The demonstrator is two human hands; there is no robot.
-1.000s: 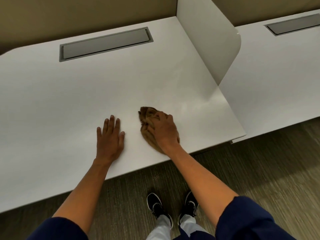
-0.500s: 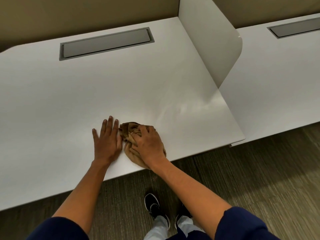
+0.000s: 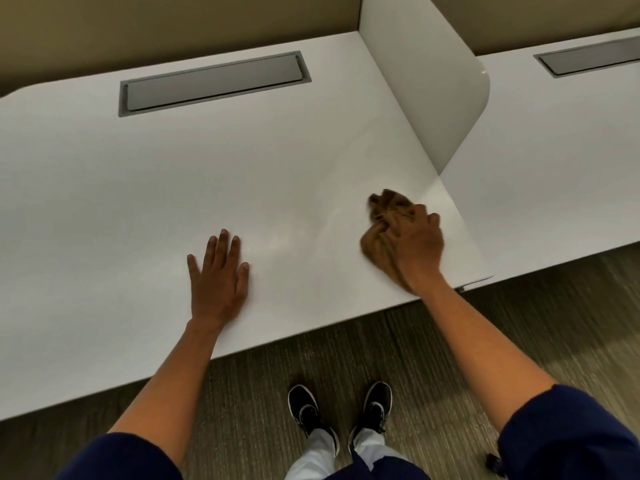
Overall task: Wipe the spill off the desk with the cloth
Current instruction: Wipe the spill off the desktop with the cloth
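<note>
A crumpled brown cloth (image 3: 381, 220) lies pressed on the white desk (image 3: 173, 188) near its right front corner. My right hand (image 3: 420, 242) is on top of it, fingers curled into the fabric. My left hand (image 3: 220, 277) rests flat on the desk with fingers spread, well to the left of the cloth. A faint glossy streak (image 3: 304, 233) shows on the surface between the two hands; no distinct puddle is visible.
A white divider panel (image 3: 433, 81) stands upright along the desk's right side, just beyond the cloth. A grey cable hatch (image 3: 211, 83) is set into the back of the desk. A second desk (image 3: 554, 161) lies to the right. The front edge runs just below my wrists.
My right hand swept the cloth left until it met my left hand, then far to the right, near the divider. My left hand stayed flat in place.
</note>
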